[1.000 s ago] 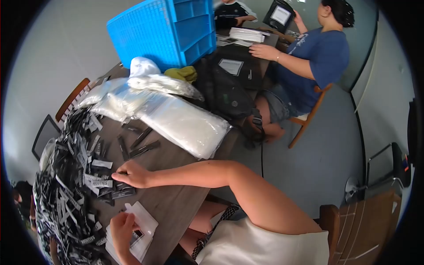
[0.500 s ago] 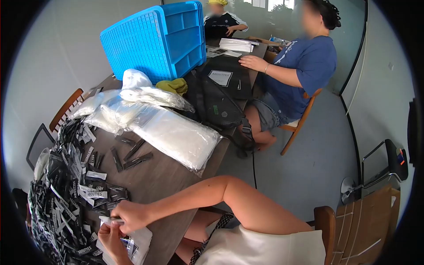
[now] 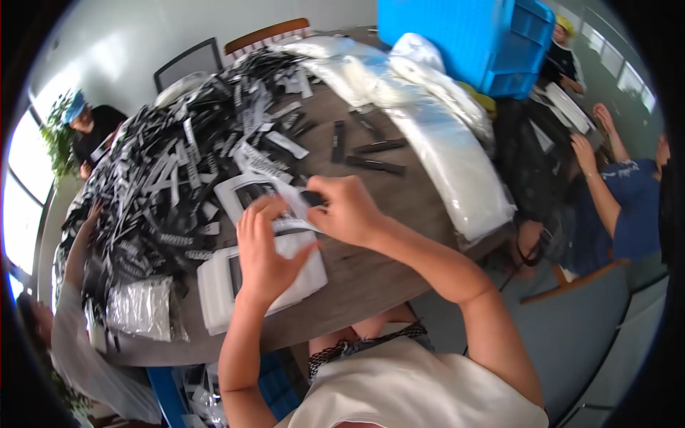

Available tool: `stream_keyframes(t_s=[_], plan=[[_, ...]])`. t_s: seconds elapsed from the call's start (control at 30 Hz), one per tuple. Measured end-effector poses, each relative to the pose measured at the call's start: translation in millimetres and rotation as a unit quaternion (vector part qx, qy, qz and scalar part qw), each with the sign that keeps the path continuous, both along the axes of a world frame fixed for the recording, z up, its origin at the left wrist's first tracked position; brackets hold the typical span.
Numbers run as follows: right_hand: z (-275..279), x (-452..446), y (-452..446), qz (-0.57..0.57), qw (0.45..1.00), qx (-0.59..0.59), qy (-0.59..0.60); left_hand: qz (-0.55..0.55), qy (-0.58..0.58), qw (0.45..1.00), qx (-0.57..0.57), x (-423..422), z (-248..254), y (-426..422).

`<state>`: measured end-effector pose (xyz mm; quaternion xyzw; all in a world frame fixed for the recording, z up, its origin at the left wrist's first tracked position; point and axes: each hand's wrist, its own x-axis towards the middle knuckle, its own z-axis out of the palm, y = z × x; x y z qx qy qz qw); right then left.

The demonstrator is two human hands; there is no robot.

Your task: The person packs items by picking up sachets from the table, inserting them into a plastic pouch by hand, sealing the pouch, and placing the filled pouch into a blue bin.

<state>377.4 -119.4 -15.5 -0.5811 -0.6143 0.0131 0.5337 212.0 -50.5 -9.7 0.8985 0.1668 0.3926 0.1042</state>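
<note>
Over a stack of white bags (image 3: 214, 292) near the table's front edge is my left hand (image 3: 265, 250), its thumb spread away from its bent fingers. The fingertips touch a white bag with a dark printed panel (image 3: 235, 203), which lies partly above the stack. To the right, my right hand (image 3: 346, 210) is closed on a small black packet (image 3: 312, 198) at the edge of that bag. Behind both hands, loose black and white packets (image 3: 171, 171) form a big heap, with several black ones (image 3: 374, 165) lying apart on the wood.
Clear plastic packs (image 3: 442, 157) and a blue crate (image 3: 464, 43) stand at the back right. A wrapped bundle (image 3: 143, 307) lies front left. A co-worker's arm (image 3: 80, 246) reaches into the heap from the left; a person in blue (image 3: 635, 207) sits at the right.
The view has swung left. My right hand went from the loose packets to the bags, and a printed bag now lies raised between my hands. My left thumb has spread.
</note>
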Motion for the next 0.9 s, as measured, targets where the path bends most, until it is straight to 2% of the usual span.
stream_keyframes(t_s=[0.03, 0.07, 0.1, 0.17, 0.2, 0.23, 0.3, 0.37, 0.4, 0.5, 0.57, 0.63, 0.77, 0.8, 0.9], plan=[[6, 0, -3, 0.028, 0.999, -0.002, 0.046, 0.030, 0.019, 0.997, 0.075, 2, 15, -11], [10, 1, -6, 0.073, 0.992, -0.060, 0.087, 0.020, 0.059, 0.995, 0.071, 2, 11, -9], [11, 1, -6, 0.084, 0.989, -0.052, 0.109, 0.007, 0.097, 0.993, 0.064, 2, 6, -7], [11, 2, -8, 0.101, 0.982, -0.038, 0.153, -0.012, 0.061, 0.997, 0.046, 1, 3, -2], [15, 2, -9, 0.063, 0.988, 0.023, 0.138, 0.007, 0.058, 0.997, 0.041, 1, 3, 0], [14, 9, -8, -0.025, 0.993, 0.073, 0.086, 0.027, 0.054, 0.997, 0.037, 0, 5, 1], [29, 17, -23, -0.050, 0.982, 0.083, 0.164, 0.040, 0.056, 0.997, 0.030, -2, 6, 4], [39, 8, -29, -0.057, 0.957, 0.198, 0.204, 0.046, 0.064, 0.997, 0.017, -3, 5, 5], [40, 8, -32, -0.038, 0.960, 0.219, 0.171, 0.045, 0.055, 0.997, 0.016, -2, 4, 6], [40, 9, -29, -0.063, 0.954, 0.288, -0.060, 0.050, 0.055, 0.997, -0.016, -1, 1, 7], [40, 4, -28, -0.028, 0.960, 0.271, -0.069, 0.043, 0.030, 0.998, -0.040, 0, -2, 9], [29, -4, -26, 0.014, 0.980, 0.199, -0.014, 0.025, -0.011, 0.996, -0.089, 1, -4, 10], [22, 1, -19, 0.147, 0.982, -0.018, 0.119, 0.040, -0.001, 0.999, -0.006, 1, -3, 3], [23, 4, -20, 0.139, 0.974, -0.079, 0.159, 0.039, 0.011, 0.999, 0.000, 0, -2, 0], [7, -2, -4, -0.020, 0.981, 0.102, 0.167, 0.037, 0.025, 0.998, -0.042, 3, -1, -8]])
